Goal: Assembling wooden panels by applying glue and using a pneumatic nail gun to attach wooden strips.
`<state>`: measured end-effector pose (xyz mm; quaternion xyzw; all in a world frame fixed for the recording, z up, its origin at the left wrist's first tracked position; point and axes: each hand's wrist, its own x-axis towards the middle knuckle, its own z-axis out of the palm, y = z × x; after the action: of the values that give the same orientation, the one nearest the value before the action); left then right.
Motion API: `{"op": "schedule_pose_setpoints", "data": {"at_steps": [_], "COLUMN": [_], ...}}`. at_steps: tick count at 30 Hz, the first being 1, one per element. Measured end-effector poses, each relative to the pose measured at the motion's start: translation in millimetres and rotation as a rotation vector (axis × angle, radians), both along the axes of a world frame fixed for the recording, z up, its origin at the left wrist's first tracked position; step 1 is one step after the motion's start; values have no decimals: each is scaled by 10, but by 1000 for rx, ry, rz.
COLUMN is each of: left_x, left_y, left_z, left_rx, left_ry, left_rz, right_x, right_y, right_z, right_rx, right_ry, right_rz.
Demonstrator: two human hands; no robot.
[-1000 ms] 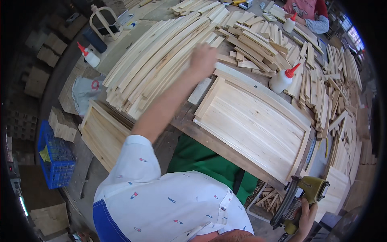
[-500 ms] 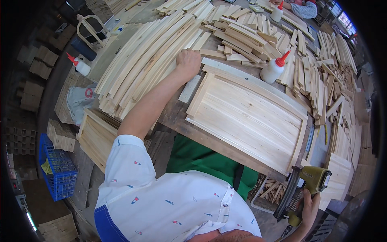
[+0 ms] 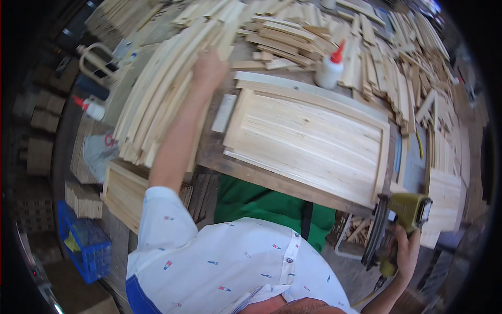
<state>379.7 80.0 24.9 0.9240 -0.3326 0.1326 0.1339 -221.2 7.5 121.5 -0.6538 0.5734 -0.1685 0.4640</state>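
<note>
My left hand [image 3: 210,69] reaches over the long wooden strips [image 3: 151,99] piled at the left of the table. Its fingers touch strips near the pile's right edge but are smeared by motion, so their grip is unclear. In my right hand [image 3: 407,250] is an olive-green nail gun [image 3: 410,206], held upright by its handle, its black nose beside the panel's near right corner. A pale wooden panel [image 3: 308,141] lies flat before me, with narrow strips along its left, far and right sides. A metal bar [image 3: 224,112] lies just left of it.
A white glue bottle [image 3: 330,68] with a red tip stands behind the panel; another glue bottle [image 3: 94,109] is at far left. Short wooden pieces [image 3: 282,39] heap up at the back. A blue crate [image 3: 86,248] and a framed panel [image 3: 124,191] are at left.
My left hand has moved away from beside the panel's far left corner, leftward and farther over the strips. My right hand keeps the nail gun in nearly the same place. The view has shifted slightly.
</note>
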Motion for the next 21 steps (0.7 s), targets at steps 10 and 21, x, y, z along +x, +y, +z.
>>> {"op": "schedule_pose_setpoints", "data": {"at_steps": [10,21], "left_x": [-2408,-2963], "left_y": [376,322], "left_z": [514,-122], "left_rx": [-243,-194], "left_ry": [321,252], "left_rz": [-1118,-1361], "right_x": [230,90], "right_y": [-148,-266], "right_z": [112,78], "right_rx": [47,48], "right_ry": [85,18], "right_rz": [44,30]}}
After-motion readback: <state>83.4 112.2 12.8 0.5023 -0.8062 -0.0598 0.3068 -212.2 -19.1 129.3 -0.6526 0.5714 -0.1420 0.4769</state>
